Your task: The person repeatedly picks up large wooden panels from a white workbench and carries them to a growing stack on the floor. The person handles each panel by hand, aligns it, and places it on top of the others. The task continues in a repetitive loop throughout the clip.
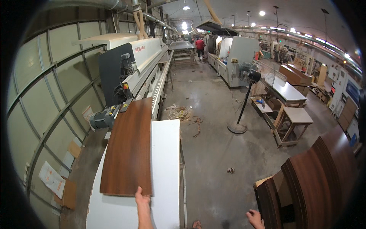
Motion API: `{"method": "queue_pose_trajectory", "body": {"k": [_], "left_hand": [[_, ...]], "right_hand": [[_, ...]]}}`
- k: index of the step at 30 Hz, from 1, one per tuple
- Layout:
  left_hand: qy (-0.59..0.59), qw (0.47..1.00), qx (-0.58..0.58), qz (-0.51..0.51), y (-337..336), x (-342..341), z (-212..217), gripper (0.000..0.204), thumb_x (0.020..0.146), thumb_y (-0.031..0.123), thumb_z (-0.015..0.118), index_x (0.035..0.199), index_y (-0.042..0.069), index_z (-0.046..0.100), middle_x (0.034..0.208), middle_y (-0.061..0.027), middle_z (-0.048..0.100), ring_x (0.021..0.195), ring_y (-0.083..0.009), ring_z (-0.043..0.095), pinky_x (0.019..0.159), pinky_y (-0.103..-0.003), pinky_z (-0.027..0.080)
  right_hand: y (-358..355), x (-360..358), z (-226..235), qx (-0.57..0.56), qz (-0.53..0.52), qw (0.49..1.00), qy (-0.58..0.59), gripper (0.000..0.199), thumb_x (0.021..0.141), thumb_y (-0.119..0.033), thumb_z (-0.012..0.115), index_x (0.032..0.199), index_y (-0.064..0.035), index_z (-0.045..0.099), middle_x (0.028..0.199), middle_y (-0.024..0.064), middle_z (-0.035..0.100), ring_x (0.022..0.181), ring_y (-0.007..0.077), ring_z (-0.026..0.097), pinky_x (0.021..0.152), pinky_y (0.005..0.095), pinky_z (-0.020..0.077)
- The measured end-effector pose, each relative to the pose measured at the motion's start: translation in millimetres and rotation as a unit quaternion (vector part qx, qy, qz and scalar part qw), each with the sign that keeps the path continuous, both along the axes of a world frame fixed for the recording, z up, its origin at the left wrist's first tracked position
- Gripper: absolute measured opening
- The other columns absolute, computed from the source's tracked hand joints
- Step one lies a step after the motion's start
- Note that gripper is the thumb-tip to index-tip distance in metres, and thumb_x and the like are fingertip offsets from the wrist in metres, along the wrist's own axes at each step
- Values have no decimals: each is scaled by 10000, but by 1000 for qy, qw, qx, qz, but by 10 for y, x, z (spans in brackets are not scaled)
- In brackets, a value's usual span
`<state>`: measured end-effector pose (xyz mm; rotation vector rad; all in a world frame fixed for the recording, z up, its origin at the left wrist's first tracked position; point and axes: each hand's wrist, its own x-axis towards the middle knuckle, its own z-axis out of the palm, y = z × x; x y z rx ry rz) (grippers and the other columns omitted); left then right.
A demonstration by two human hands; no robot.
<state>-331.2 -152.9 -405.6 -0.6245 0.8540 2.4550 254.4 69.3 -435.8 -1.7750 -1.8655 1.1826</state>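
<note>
A long brown wood-grain panel (127,149) lies on a white-topped table (164,152), its far end at the machine's infeed. My left hand (142,198) is closed on the panel's near edge, by its right corner, with the thumb on top; the other fingers are mostly hidden. Lower right, my right hand (254,218) is empty, with loosely bent fingers apart. It is nearest to a stack of dark brown panels (310,179) but does not touch it.
A long white-and-grey machine (146,53) runs along the left wall. Ahead on the right are a black pedestal fan (244,103), a small wooden stand (297,116) and another large machine (244,49). Tangled strips (179,113) lie on the floor. A person in red (199,45) stands far down the aisle.
</note>
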Motion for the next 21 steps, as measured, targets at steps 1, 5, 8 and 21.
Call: {"method": "queue_pose_trajectory", "body": {"k": [1,5,8,21], "left_hand": [[-28,998,47,-18,53,252,-43,309,913,191,563,1180,44,514,1137,-123,607,1020,-301,598,800,-472,539],[-75,987,104,-98,372,1340,-314,284,907,198,570,1135,32,530,1139,-135,610,1046,-313,590,864,-493,509],[-177,961,0,-214,586,2065,-497,368,894,379,582,1120,89,555,1077,-109,639,1004,-303,597,857,-446,493],[-231,914,-27,-331,1339,4344,-511,632,880,519,525,1234,-2,474,1196,-87,591,1000,-239,585,844,-360,494]], "right_hand": [[-3,-196,-12,-36,27,999,26,450,799,-324,641,1073,34,637,1003,158,678,926,271,647,824,339,495],[-166,-975,-155,-51,227,972,39,482,805,-347,642,1151,-15,606,990,145,676,915,259,648,819,337,496],[-507,-1355,-403,-229,259,918,194,444,871,-278,614,1176,43,578,1007,111,662,915,187,634,827,300,507],[-910,-1037,-580,-499,90,723,469,260,876,-218,631,1022,-4,611,934,109,655,831,197,651,719,309,536]]}}
